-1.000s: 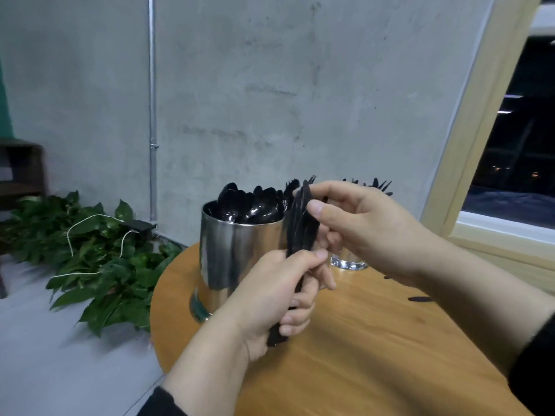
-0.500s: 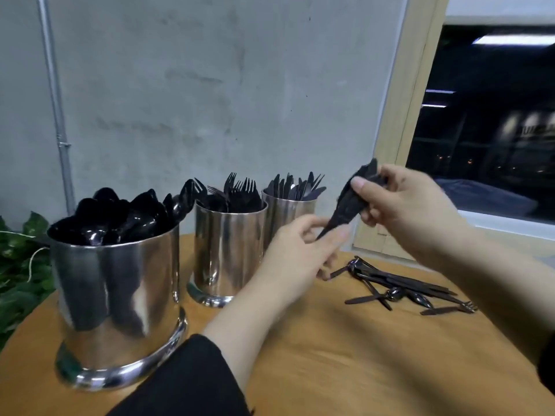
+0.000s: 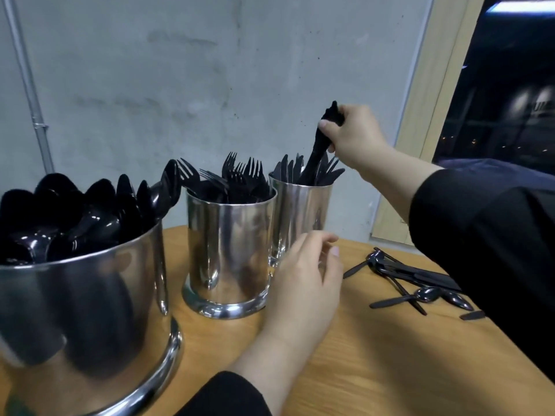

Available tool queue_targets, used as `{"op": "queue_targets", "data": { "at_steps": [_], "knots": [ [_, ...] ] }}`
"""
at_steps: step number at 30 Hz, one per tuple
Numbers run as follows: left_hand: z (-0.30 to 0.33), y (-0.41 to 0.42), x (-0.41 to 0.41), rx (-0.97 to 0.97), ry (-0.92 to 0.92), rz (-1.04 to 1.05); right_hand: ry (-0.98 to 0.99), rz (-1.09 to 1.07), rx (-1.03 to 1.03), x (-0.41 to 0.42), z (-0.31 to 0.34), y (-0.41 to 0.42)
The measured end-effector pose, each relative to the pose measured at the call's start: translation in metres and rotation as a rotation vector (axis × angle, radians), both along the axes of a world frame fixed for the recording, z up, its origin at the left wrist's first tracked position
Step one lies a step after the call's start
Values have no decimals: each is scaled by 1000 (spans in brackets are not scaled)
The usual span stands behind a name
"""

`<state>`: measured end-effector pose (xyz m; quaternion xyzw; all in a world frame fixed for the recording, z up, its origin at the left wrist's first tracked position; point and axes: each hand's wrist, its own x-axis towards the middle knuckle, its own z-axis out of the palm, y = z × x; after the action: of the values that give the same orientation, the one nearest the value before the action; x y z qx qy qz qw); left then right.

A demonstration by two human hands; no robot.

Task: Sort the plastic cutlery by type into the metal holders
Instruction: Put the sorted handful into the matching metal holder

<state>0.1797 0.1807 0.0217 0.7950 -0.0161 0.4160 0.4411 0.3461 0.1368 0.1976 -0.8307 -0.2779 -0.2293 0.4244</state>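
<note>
Three shiny metal holders stand on a round wooden table (image 3: pixel 375 370). The large near-left holder (image 3: pixel 90 310) is full of black spoons. The middle holder (image 3: pixel 229 250) carries black forks. The far holder (image 3: pixel 300 211) has black knives in it. My right hand (image 3: pixel 354 136) grips a bunch of black plastic knives (image 3: pixel 318 148) by their upper ends, their lower ends inside the far holder. My left hand (image 3: pixel 303 289) hovers with relaxed fingers in front of the middle and far holders, holding nothing. A loose pile of black cutlery (image 3: pixel 411 277) lies on the table at the right.
A grey concrete wall rises right behind the holders, with a thin pipe (image 3: pixel 33 100) at the left. A wooden window frame (image 3: pixel 420 115) and dark window fill the right. My right sleeve (image 3: pixel 492 250) hangs over part of the loose pile.
My right hand has carried the bunch of knives up and over into the far holder. My left hand let go of the bunch and dropped lower. The camera has swung to the right.
</note>
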Motion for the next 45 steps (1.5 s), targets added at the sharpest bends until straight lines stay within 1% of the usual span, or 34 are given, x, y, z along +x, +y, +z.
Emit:
{"op": "queue_targets", "data": {
  "at_steps": [2,3,4,7,9,11,14,16,18,20,24,31,34,36,39,42,45],
  "knots": [
    [0,3,-1,15,22,2,71,-21,-110,3,-12,2],
    [0,4,-1,16,28,8,67,-45,-132,0,-17,-1],
    [-1,5,0,11,29,11,27,-81,-124,-5,-21,-10],
    [-5,4,3,16,45,2,-185,-165,-17,-34,-43,-59],
    [-9,-1,7,60,86,-5,-209,-178,-6,-53,-70,-105],
    [-13,-9,11,115,167,-19,-146,-202,-45,-65,-110,-156],
    [-19,-27,17,252,347,-51,-72,-311,-145,-72,-165,-224],
    [-19,-40,25,376,439,-39,-43,-360,-195,-71,-180,-254],
    [-18,-51,39,452,526,-4,-13,-395,-243,-66,-185,-271],
    [-17,-59,57,462,592,34,29,-435,-322,-53,-194,-280],
    [-20,-65,100,435,667,51,192,-518,-455,-23,-207,-288],
    [-24,-82,159,529,710,-43,337,-449,-527,24,-203,-293],
    [-25,-88,176,598,731,-90,368,-348,-598,37,-202,-290],
    [-27,-92,181,682,745,-127,353,-261,-589,37,-201,-289],
    [-26,-99,174,748,743,-189,322,-192,-570,26,-201,-288],
    [-26,-102,156,734,713,-250,297,-168,-532,4,-200,-285],
    [-26,-104,135,729,710,-268,286,-156,-505,-25,-201,-288]
  ]
}}
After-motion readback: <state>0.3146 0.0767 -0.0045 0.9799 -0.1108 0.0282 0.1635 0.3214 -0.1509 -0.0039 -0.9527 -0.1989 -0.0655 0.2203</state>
